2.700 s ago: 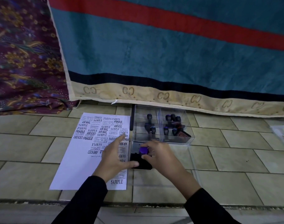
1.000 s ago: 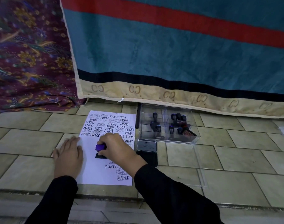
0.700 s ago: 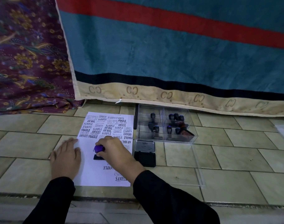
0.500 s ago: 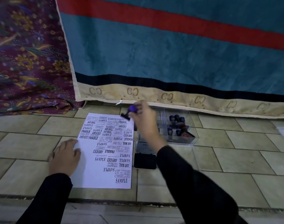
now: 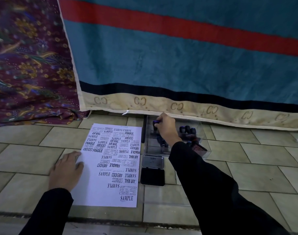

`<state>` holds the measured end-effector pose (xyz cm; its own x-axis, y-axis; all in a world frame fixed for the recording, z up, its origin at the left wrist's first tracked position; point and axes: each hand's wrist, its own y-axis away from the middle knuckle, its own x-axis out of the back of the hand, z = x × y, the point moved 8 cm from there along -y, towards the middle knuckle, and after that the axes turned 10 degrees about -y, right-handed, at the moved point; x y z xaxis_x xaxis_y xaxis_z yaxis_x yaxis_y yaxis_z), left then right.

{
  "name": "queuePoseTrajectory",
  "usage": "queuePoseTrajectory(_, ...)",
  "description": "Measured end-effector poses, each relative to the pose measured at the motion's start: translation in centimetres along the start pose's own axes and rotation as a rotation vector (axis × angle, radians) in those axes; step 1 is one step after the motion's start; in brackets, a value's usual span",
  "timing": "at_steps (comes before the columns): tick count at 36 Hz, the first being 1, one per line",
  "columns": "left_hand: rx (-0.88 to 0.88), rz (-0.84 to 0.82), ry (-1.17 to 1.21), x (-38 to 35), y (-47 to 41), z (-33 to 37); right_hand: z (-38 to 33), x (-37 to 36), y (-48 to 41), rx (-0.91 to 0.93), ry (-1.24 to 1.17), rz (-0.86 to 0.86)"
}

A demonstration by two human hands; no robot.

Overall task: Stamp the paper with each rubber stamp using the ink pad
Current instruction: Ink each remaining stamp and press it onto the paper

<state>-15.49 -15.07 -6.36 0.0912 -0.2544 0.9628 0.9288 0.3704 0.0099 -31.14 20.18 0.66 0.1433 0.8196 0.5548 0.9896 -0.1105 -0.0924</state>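
Note:
A white sheet of paper (image 5: pixel 94 189), covered with black stamp prints, lies on the tiled floor. My left hand (image 5: pixel 66 170) rests flat on its left edge, fingers spread. My right hand (image 5: pixel 166 128) reaches into the far left part of the clear plastic box (image 5: pixel 204 143) and grips a purple-topped rubber stamp (image 5: pixel 155 122). Several more dark stamps (image 5: pixel 187 129) stand in the box's right part. The open ink pad (image 5: pixel 152 176) lies between paper and box, its metal lid (image 5: pixel 153 162) folded back.
A teal rug with a red stripe and a beige border (image 5: pixel 178 106) hangs right behind the box. A purple patterned cloth (image 5: pixel 26 73) lies at the back left. A clear box lid (image 5: pixel 161 195) lies flat near the ink pad. A step edge (image 5: pixel 111 219) runs along the front.
My right hand pressed the purple stamp on the paper, lifted it and carried it up and right into the clear box. My left hand stayed on the paper's left edge.

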Motion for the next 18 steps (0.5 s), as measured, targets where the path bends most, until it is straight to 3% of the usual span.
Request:
queuePoseTrajectory(13,0.043,-0.079,-0.022,0.4,-0.2,0.6,-0.8,-2.0,-0.1,0.046,0.307,-0.269)
queuePoseTrajectory(18,0.068,-0.080,0.023,1.0,-0.9,0.2,-1.1,-1.1,-0.3,0.045,0.287,-0.251)
